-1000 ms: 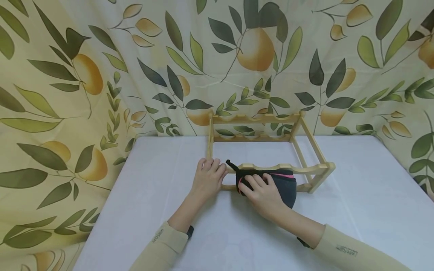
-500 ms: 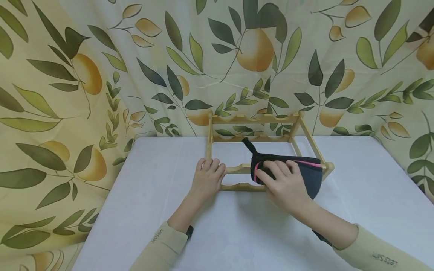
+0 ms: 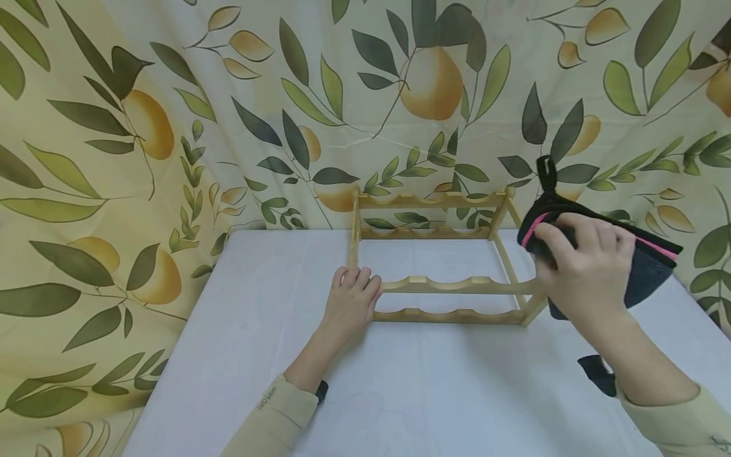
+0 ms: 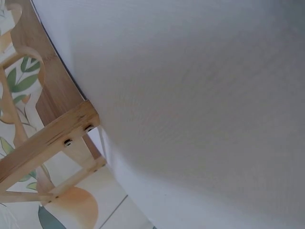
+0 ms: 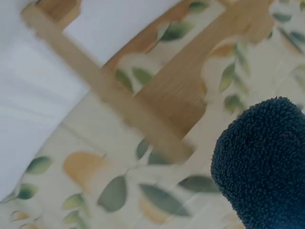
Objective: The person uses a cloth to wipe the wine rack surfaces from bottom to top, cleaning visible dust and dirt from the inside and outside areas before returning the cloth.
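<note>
In the head view my left hand [image 3: 351, 298] grips the front left corner of a pale wooden rack [image 3: 434, 287] with scalloped rails, fingers bent over the top. Off the rack's right end, my right hand [image 3: 594, 273] holds up a folded dark cleaning cloth [image 3: 651, 282] with black edging, pink trim and a hanging loop. Its shaggy dark blue side [image 5: 264, 162] fills the lower right of the right wrist view, near the blurred rack frame [image 5: 109, 95]. A screwed rack corner [image 4: 52, 138] appears in the left wrist view; neither wrist view shows a hand.
The rack stands on a table with a white cover [image 3: 257, 304], close to the back edge. Behind and to the left hangs a curtain [image 3: 228, 127] printed with leaves and orange fruit. Black straps, such as the right one [image 3: 596, 374], show at both wrists.
My right hand has carried the cloth rightward along the front top rail, then up and off the rack's right end. The left hand and the rack have stayed in place.
</note>
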Tool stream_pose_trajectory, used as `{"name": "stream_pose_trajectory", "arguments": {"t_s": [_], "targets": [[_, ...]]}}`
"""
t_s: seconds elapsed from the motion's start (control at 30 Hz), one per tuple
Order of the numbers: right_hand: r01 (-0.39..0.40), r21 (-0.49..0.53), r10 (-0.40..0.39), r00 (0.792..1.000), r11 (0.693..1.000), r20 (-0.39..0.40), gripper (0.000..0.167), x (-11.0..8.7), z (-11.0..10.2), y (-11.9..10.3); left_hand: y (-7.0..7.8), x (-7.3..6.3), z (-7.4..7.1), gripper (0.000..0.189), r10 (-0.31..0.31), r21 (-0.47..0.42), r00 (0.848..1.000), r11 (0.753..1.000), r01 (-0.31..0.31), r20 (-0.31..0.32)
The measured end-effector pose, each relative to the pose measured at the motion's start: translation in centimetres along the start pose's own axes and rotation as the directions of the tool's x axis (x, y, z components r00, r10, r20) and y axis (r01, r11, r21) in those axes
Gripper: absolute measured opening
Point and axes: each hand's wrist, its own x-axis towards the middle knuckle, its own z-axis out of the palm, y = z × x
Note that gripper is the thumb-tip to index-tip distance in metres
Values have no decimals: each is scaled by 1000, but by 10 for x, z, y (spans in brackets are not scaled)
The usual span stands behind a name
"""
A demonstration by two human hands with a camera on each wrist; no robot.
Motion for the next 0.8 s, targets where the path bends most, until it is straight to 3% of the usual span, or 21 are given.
{"name": "stream_pose_trajectory", "arguments": {"t_s": [0.27, 0.47, 0.6, 0.8], "targets": [[-172, -115, 181, 981, 978, 73, 26, -15, -12, 42, 0, 0, -1, 37, -3, -10, 1000, 1000, 3, 18], [-289, -197, 324, 929, 937, 181, 31, -40, -11, 66, 1, 0, -2, 38, -8, -19, 1000, 1000, 9, 26], [-365, -242, 425, 858, 899, 287, 37, -60, -7, 78, 1, 0, -2, 37, -10, -21, 1000, 1000, 10, 14], [-435, -305, 531, 706, 847, 469, 43, -89, -2, 93, 1, 1, -1, 37, -6, -32, 1000, 999, 7, 8]]}}
